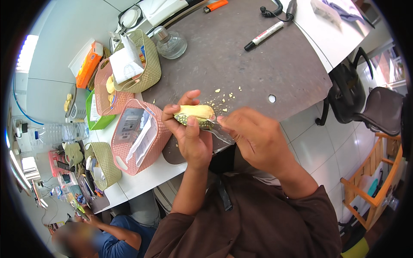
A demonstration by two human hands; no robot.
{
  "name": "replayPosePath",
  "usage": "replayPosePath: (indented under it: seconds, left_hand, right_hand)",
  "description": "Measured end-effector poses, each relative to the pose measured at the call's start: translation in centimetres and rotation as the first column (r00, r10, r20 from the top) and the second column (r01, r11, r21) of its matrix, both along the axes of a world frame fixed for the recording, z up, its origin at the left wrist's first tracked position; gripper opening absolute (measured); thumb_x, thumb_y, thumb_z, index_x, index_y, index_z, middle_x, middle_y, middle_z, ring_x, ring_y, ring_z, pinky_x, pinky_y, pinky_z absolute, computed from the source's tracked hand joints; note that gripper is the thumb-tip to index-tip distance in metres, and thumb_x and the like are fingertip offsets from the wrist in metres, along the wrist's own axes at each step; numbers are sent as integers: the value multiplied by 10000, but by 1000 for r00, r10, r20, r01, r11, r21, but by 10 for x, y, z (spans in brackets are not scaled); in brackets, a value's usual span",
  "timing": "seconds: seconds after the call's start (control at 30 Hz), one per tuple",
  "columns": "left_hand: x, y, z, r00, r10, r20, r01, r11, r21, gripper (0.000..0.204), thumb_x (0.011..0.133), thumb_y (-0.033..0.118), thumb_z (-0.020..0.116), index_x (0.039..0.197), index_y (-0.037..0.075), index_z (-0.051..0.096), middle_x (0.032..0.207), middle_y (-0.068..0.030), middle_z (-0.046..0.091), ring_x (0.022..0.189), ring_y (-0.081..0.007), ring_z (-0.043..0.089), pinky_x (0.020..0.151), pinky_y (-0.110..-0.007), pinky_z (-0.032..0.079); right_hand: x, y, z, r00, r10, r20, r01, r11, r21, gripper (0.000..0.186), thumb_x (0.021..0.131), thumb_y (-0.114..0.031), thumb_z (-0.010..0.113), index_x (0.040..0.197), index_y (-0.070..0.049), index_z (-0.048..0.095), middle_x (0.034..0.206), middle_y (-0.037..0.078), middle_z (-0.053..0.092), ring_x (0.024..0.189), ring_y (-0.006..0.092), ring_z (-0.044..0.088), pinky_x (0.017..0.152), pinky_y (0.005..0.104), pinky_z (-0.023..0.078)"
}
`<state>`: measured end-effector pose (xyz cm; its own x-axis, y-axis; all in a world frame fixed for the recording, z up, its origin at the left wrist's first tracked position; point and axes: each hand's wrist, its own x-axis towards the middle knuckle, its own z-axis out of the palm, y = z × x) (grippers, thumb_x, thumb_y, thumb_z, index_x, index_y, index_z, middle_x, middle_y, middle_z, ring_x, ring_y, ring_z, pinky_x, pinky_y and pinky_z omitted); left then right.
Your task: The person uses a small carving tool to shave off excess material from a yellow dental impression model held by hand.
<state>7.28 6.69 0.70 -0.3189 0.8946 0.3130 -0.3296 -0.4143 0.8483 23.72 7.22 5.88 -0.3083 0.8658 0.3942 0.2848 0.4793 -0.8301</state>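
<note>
My left hand (191, 137) holds a yellow, oblong piece (193, 110) with a green, pale-dotted underside (190, 121), its fingers curled around it. My right hand (254, 137) is closed in a pinch at the piece's right end, on a thin silvery item. A bent silvery strip (219, 136) shows below the piece, partly hidden; I cannot make out exactly what it is. Small yellow crumbs (217, 91) lie scattered on the brown mat (232, 51) just beyond my hands.
Baskets (135, 144) line the left, near a glass bottle (172, 46). A marker (263, 36), lighter (215, 6) and coiled cable (271, 10) lie farther back. Black chairs (383, 112) and a wooden rack (365, 185) stand right. A co-worker in blue (124, 236) sits lower left.
</note>
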Motion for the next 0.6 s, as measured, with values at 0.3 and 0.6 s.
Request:
replayPosePath:
  seconds: [0.3,0.6]
  left_hand:
    - [6,-1,1,987,18,-159,-12,999,42,339,1010,135,535,1284,194,345,1354,-274,522,1103,-203,535,962,-336,482]
    - [6,0,2,982,59,-177,-47,996,72,370,1025,107,546,1290,169,296,1391,-298,505,963,-131,518,899,-287,442]
  right_hand:
    - [-13,-9,-11,972,-166,165,114,952,286,264,797,-43,682,1057,-77,713,874,31,632,708,206,624,583,331,519]
    - [-24,-4,-14,945,-251,208,142,891,431,227,792,-90,686,1020,-96,696,864,0,635,649,149,590,520,290,486]
